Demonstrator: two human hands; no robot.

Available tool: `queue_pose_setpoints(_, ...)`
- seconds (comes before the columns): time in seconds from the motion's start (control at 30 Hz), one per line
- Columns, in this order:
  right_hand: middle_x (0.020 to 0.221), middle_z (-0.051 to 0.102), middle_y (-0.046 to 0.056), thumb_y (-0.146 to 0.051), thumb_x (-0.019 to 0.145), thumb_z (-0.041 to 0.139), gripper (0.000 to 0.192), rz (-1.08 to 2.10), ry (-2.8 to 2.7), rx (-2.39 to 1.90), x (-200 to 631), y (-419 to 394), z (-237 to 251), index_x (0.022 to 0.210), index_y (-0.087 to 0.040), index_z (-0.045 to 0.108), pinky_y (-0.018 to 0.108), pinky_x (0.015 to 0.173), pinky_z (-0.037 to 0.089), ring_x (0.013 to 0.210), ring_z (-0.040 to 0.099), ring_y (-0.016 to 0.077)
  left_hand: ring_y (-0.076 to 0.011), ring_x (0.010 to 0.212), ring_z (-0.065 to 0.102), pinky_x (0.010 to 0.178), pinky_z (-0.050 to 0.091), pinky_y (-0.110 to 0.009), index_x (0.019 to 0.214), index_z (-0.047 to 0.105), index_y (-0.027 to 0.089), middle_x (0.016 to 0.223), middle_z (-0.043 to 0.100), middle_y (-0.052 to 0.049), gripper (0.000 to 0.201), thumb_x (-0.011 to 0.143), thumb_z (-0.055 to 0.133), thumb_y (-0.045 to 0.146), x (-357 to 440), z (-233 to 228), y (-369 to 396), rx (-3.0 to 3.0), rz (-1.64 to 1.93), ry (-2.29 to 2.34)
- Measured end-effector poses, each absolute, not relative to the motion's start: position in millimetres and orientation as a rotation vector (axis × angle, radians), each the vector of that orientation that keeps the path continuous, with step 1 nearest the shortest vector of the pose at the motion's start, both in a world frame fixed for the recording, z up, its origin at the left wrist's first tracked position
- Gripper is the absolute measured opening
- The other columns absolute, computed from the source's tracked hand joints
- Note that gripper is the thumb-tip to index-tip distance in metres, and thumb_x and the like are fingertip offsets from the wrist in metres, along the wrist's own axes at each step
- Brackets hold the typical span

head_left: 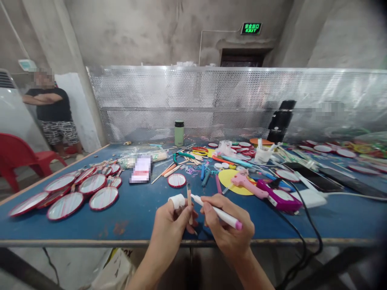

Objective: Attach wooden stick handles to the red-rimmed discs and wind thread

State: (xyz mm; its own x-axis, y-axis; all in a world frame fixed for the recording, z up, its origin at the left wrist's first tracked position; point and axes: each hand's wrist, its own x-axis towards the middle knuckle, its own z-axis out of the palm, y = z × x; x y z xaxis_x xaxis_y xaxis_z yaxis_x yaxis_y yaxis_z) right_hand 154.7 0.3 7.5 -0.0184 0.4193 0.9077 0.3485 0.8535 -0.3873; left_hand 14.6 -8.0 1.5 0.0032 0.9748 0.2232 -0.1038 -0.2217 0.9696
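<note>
Near the table's front edge, my left hand (173, 219) pinches a wooden craft stick (190, 201) upright between thumb and fingers. The stick's upper end is dark, with a pinkish patch below it. White tape (177, 200) wraps one finger of this hand. My right hand (228, 221) grips a white marker (222, 214) with a pink end, its tip at or very close to the stick; contact cannot be made out. Just beyond the hands lies a small round mirror (177, 180) with a red rim.
Several red-rimmed mirrors (65, 205) lie at the left beside a phone (140, 169). To the right are a pink glue gun (248, 183), a purple device (279, 197) and black cables (305, 213). A green bottle (179, 133) stands behind; a person (53, 106) stands far left.
</note>
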Motion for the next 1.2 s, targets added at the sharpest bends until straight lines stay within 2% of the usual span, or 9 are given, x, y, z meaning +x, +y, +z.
queue_pose_setpoints(0.37,0.071,0.068,0.0,-0.006,0.086,0.06,0.019,0.04,-1.687,-0.607,154.9,1.5,8.3,0.095,-0.019,0.069,0.023,0.055,0.048,0.058,0.062,0.0116,-0.0123,0.049,0.057,0.049,0.05,-0.022,0.076,0.064,0.016,0.06,0.062,0.0,0.023,0.079,0.068,0.038,14.9,-0.1,-7.6,1.316,1.416,1.035)
queue_pose_setpoints(1.2,0.069,0.067,-0.001,-0.006,0.086,0.06,0.015,-0.075,-1.678,-0.628,154.7,0.1,7.8,0.093,-0.018,0.068,0.022,0.056,0.047,0.057,0.06,0.0102,-0.0124,0.05,0.058,0.05,0.049,-0.022,0.076,0.062,0.014,0.061,0.062,0.0,0.025,0.083,0.064,0.038,14.6,-3.8,-8.0,1.344,1.384,1.036)
